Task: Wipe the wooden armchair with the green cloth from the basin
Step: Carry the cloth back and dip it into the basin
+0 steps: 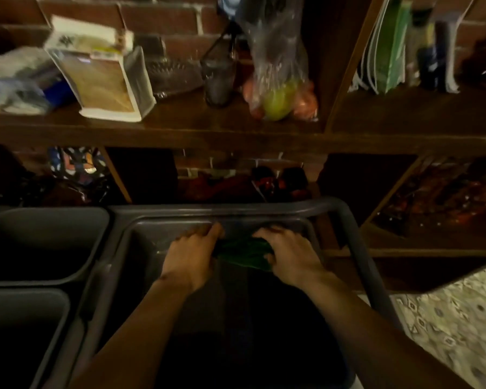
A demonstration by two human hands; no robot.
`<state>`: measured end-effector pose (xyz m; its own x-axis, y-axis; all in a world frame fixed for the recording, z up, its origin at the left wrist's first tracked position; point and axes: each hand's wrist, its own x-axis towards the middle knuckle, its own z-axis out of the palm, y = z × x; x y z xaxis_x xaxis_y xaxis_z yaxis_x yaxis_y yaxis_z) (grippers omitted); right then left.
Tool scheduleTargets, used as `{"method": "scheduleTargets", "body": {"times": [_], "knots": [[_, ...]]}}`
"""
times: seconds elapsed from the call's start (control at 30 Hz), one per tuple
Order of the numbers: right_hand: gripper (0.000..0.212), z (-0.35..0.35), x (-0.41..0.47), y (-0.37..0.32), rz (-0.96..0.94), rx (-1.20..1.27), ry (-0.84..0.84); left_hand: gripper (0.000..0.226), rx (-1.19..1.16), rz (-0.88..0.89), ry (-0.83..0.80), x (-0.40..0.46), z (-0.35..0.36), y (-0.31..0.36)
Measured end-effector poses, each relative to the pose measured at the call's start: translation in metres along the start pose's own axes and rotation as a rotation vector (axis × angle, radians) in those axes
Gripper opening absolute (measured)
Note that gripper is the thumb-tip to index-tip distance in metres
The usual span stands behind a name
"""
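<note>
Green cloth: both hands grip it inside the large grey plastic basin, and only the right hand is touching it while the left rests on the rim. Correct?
Not quite. The head view shows the left hand inside the large grey plastic basin too, with a grip on the crumpled green cloth, not resting on the rim. The right hand holds the cloth's other end, so both hands are on it.

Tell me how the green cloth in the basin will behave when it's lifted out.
Likely floppy: the green cloth lies bunched between the left hand and right hand. Possibly wet and heavier for it, since it sits inside the grey basin, though no water clearly shows.
</note>
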<state>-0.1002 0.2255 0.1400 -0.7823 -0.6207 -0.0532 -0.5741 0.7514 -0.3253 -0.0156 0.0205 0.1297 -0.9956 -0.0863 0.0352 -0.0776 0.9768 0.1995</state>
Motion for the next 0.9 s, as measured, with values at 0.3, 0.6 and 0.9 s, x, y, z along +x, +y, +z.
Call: {"method": "scheduleTargets", "body": {"times": [0.3, 0.6, 0.9], "knots": [[0.049, 0.103, -0.036, 0.027, 0.075, 0.01, -0.276, 0.05, -0.056, -0.068, -0.332, -0.044, 0.105, 0.0], [0.066, 0.155, -0.061, 0.037, 0.106, -0.023, -0.448, 0.053, 0.024, -0.066, -0.464, -0.071, 0.151, 0.007], [0.071, 0.128, -0.064, 0.043, 0.154, 0.05, -0.452, 0.071, -0.037, -0.114, -0.552, -0.076, 0.147, -0.004]]}}
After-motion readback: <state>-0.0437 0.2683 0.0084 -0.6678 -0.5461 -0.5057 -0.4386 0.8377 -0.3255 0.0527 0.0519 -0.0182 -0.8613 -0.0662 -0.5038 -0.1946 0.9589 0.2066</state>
